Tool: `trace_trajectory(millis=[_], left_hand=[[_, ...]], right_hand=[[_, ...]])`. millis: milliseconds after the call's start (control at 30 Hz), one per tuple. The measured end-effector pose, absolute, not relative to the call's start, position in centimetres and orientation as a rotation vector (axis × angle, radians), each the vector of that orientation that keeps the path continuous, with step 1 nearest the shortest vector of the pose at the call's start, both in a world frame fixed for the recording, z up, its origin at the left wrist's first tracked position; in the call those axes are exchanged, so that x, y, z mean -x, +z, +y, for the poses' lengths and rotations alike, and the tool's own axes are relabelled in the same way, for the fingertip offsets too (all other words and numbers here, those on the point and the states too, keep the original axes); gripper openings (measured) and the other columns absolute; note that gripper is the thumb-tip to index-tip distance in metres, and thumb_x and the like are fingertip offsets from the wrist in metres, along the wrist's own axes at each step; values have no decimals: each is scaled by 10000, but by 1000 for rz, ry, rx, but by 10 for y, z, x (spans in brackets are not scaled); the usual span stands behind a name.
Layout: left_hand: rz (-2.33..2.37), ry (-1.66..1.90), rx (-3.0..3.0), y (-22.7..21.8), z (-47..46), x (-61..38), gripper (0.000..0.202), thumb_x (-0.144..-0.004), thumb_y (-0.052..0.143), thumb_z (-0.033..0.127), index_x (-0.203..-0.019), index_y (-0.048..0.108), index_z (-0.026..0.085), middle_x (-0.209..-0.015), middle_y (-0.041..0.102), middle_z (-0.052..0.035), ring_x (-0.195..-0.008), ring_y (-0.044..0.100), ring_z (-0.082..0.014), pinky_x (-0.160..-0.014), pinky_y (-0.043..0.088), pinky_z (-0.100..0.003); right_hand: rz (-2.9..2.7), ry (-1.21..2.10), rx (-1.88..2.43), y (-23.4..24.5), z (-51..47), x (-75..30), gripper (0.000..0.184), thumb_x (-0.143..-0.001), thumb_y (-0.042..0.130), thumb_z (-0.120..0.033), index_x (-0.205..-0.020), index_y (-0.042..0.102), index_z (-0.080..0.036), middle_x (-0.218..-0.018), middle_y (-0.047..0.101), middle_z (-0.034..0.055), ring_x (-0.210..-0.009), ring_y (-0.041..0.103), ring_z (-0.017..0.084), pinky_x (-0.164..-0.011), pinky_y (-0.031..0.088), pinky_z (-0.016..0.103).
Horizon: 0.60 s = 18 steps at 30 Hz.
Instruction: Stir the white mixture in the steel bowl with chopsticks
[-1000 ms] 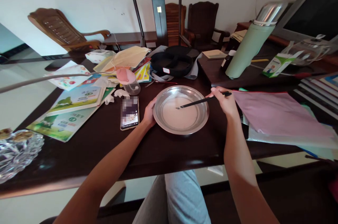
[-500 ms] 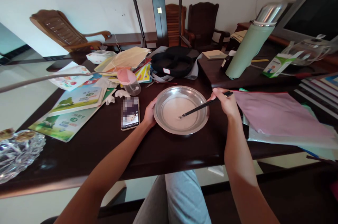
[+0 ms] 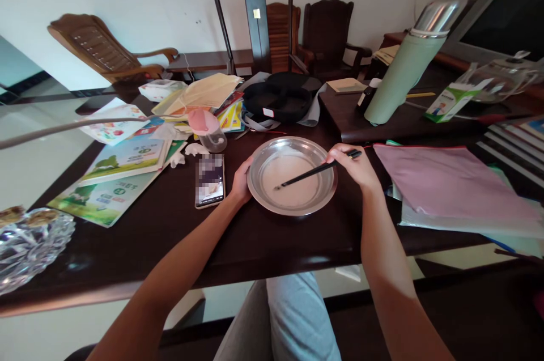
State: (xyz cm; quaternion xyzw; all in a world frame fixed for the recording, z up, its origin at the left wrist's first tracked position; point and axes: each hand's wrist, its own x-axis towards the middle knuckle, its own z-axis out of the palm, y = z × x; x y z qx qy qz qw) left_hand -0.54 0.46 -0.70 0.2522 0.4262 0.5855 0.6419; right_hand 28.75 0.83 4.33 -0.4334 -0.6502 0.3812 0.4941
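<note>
A round steel plate [image 3: 259,194] sits on the dark wooden table [image 3: 263,242] in front of me, holding a thin white liquid [image 3: 293,182]. My left hand [image 3: 240,181] rests against the plate's left rim, fingers curled on the edge. My right hand [image 3: 355,164] is closed on a pair of black chopsticks [image 3: 308,173] at the plate's right rim. The chopstick tips dip into the white liquid left of the plate's centre.
A phone [image 3: 209,180] lies just left of the plate. Behind it are a pink-lidded cup [image 3: 207,130], books [image 3: 123,160] and a black bag [image 3: 278,100]. A green thermos [image 3: 399,75] and pink folder [image 3: 446,185] stand right; a glass dish [image 3: 29,247] sits far left.
The chopstick tips have swept through the liquid, from the upper middle to lower right and now to the left. My right hand shifted slightly left. The left hand stayed on the rim.
</note>
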Motion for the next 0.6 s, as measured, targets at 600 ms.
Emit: trace_trajectory(millis=[600], left_hand=[[982, 1337, -576, -6, 4, 6, 241, -698, 782, 378, -840, 741, 188, -867, 795, -49, -985, 741, -305, -857, 584, -379]], right_hand=[[-1426, 772, 1146, 42, 10, -296, 507, -790, 734, -727, -589, 700, -263, -622, 737, 16, -674, 697, 226, -788, 540, 385]])
